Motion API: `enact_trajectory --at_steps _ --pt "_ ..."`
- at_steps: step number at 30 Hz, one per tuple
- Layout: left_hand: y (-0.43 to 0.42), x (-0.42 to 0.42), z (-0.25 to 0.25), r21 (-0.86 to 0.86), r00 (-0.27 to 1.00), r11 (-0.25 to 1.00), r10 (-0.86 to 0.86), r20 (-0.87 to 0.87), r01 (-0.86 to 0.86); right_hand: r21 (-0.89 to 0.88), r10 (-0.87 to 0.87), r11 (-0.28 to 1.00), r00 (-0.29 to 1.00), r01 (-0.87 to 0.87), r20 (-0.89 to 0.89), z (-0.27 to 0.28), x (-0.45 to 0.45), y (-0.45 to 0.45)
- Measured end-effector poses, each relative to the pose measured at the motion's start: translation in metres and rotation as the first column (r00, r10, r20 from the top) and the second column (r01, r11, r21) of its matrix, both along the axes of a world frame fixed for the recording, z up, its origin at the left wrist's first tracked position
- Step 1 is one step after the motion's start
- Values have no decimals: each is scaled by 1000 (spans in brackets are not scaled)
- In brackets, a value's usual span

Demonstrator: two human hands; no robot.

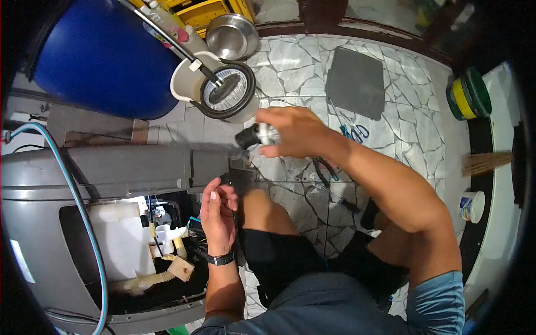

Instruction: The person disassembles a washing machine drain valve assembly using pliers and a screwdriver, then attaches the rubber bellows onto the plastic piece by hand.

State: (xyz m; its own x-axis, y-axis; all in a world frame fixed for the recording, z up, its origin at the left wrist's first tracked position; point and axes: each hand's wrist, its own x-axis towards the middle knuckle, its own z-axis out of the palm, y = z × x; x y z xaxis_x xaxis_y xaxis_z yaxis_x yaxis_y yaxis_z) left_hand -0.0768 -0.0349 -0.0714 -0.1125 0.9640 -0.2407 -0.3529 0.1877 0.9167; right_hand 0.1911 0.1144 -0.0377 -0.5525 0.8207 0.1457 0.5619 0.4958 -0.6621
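Note:
My right hand (pixel 296 134) grips a small pump-like part with a black cylindrical end and a white collar (pixel 248 135), raised above the tiled floor. Motion smears it slightly. My left hand (pixel 220 215), palm turned up and fingers loosely curled, is beside the grey machine casing (pixel 123 170). A small dark piece lies near its fingertips; whether they touch it I cannot tell. Through the casing's opening show a white plastic box (pixel 120 245), a yellowed corrugated hose (pixel 148 281), a square yellowed block (pixel 181 269) and wiring.
A blue hose (pixel 78 192) crosses the casing. Behind stand a mop bucket (pixel 187 78), a blue barrel (pixel 106 61) and a metal bowl (pixel 231 38). Black-handled pliers (pixel 322 172), scissors (pixel 360 132), a screwdriver (pixel 349 205) and a grey mat (pixel 355 82) lie on the floor.

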Motion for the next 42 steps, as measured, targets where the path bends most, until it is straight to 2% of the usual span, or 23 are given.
enact_trajectory --at_steps 2,3,4,5,7,9,13,14,19,23,26,27,29,31,33,35,37,39,40,42 --pt "3 0 5 29 992 999 37 124 -41 -16 4 1000 999 -4 40 -6 14 8" --pt "3 -4 4 35 991 998 50 121 -54 -42 -10 999 996 14 84 -11 21 8" --pt "2 -8 2 70 969 996 38 246 -56 -34 6 999 997 -3 82 -15 27 9" --pt "0 -13 2 103 931 993 20 364 -62 -82 -18 996 994 27 107 -20 32 8" --pt "0 -17 14 121 878 988 25 479 -94 -122 -25 992 990 42 137 -22 35 5" --pt "-1 -20 24 148 787 980 16 617 -135 -248 -25 966 985 67 169 -15 37 -1" --pt "-5 -21 44 235 664 944 -22 747 -233 -310 -5 946 960 96 280 5 28 -20" --pt "-6 -22 46 284 669 934 -69 740 -217 -347 0 933 962 99 273 11 26 -24" --pt "-6 -25 36 302 690 927 -69 721 -223 -282 -75 950 977 130 200 38 20 -48" --pt "1 -28 28 268 747 946 -45 663 -181 -241 -155 952 976 188 151 52 18 -50" --pt "2 -22 35 301 919 947 -20 393 -108 -154 -257 951 962 268 91 56 40 -41" --pt "4 -17 40 306 919 946 -28 394 -103 -152 -293 942 954 300 72 66 49 -34" --pt "8 -7 50 208 999 978 30 -45 -20 -193 -361 913 932 358 21 77 61 -26" --pt "28 30 72 121 978 993 36 -205 -12 -26 -332 943 934 332 -135 76 69 -23" --pt "60 71 88 166 956 981 -49 -289 101 -40 -306 952 935 303 -178 74 67 -25" --pt "99 106 95 247 877 943 -83 -474 223 199 -197 947 946 251 -256 77 61 -23" --pt "127 134 99 179 842 920 -223 -492 349 212 -213 937 936 277 -281 81 65 -20" --pt "152 157 102 145 674 855 -277 -684 498 104 -280 947 939 305 -201 85 82 -17" --pt "154 162 103 149 671 849 -279 -687 506 135 -272 944 941 302 -203 84 86 -16" --pt "155 170 102 150 773 863 -340 -535 483 139 -268 945 943 298 -195 78 92 -14"
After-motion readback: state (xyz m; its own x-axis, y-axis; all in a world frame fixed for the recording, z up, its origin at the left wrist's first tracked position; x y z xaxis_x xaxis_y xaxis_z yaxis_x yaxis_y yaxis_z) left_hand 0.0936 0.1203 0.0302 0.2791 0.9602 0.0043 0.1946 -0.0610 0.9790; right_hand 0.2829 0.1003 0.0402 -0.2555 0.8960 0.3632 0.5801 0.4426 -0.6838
